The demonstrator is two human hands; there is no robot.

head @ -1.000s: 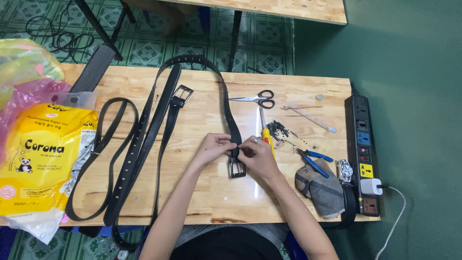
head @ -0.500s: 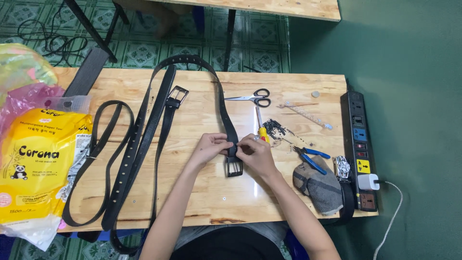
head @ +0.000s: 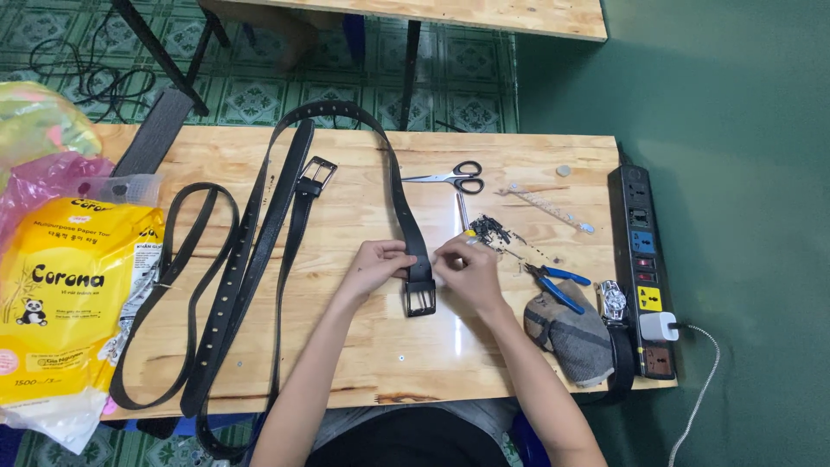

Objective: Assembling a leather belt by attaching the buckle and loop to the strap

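The black belt [head: 406, 220] lies between the left hand [head: 378, 264] and right hand [head: 464, 270], both pinching it just above its buckle [head: 420, 298].

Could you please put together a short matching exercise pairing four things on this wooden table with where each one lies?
Things:
1. scissors
2. power strip
3. yellow package
4. belt buckle

Places:
A. at the table's left edge
B. between the left hand and right hand
C. along the table's right edge
D. beyond the hands, toward the far edge

Pairs: 1-D, 2-C, 3-A, 4-B
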